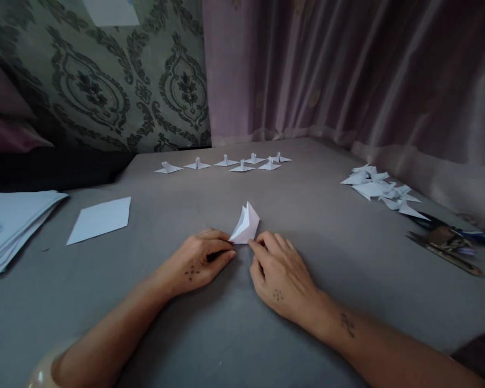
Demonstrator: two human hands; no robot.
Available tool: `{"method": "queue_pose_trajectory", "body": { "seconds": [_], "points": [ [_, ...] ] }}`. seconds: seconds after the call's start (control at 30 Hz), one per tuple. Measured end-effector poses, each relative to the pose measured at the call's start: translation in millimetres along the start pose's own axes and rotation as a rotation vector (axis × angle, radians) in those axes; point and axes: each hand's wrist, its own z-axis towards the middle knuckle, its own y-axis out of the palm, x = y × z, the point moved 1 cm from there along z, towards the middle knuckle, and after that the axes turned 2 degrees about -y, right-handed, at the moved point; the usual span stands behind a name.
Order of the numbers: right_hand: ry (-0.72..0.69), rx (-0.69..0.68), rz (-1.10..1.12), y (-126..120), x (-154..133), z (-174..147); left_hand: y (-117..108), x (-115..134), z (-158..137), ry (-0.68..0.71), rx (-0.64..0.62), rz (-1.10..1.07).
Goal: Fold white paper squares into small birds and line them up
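A small white folded paper (246, 226) stands on the grey surface in front of me, with two pointed flaps rising from its flat base. My left hand (202, 258) is closed at its left corner, the fingertips on the paper and the thumb just below. On the other side, my right hand (281, 272) has its fingers curled, with the index fingertip against the lower right edge of the paper. The undersides of the fingers are hidden.
Several folded paper birds (226, 160) stand in rows at the back. More lie heaped at the right (378, 186), beside scissors (444, 253) or a similar tool. A paper square (101, 220) and a paper stack (20, 226) lie left. Curtains (283, 70) hang behind.
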Motion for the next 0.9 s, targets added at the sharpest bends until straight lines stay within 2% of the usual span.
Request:
{"method": "queue_pose_trajectory", "body": {
  "seconds": [0.1, 0.3, 0.57, 0.9],
  "points": [
    [-0.038, -0.007, -0.053, 1.5, -1.5, 0.8, 1.1, -3.0, -1.1, -0.075, 0.05, -0.063],
    [-0.066, 0.001, -0.069, 0.5, -2.0, 1.8, 6.7, -6.0, 3.5, -0.316, 0.167, -0.109],
    [-0.085, 0.023, 0.025, 2.1, -2.7, 3.0, 8.5, -5.2, 6.7, -0.365, 0.145, -0.17],
    [-0.124, -0.033, 0.0, -1.7, -10.2, 3.6, 7.4, -5.4, 8.0, -0.351, 0.149, -0.195]
  ]
}}
